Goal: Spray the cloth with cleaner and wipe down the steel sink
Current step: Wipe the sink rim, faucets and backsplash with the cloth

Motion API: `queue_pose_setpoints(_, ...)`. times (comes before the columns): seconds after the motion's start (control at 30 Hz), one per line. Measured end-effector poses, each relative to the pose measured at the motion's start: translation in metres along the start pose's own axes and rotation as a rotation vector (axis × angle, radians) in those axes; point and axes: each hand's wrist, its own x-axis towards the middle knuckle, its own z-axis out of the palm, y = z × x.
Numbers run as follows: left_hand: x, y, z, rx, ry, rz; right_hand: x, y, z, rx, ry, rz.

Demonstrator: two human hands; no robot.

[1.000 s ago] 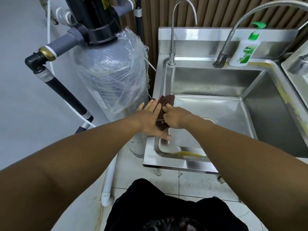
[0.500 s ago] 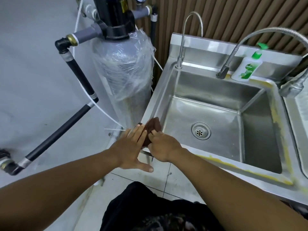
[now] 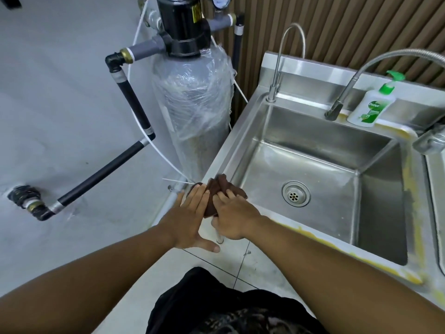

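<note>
Left hand (image 3: 190, 219) and right hand (image 3: 234, 219) hold a brown cloth (image 3: 218, 188) on the near-left rim corner of the steel sink (image 3: 238, 136).
Left fingers (image 3: 198, 197) lie straight and together on it, thumb splayed; right fingers (image 3: 228, 195) curl into its bunched folds. In the brushed basin sits a round perforated drain strainer (image 3: 295, 196); behind, a gooseneck tap (image 3: 276, 73), a ribbed flexible tap (image 3: 346, 86) and a white, green-pump bottle (image 3: 372, 108) reading "Dettol". Left stands a film-wrapped filter tank (image 3: 195, 112).
</note>
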Motion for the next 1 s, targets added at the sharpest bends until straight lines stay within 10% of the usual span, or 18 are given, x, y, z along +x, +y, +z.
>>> queue_pose_setpoints(1.0, 0.128, -0.03, -0.074, 0.06, -0.128, 0.212, 0.081, 0.023, -0.06, 0.356, 0.086, 0.461)
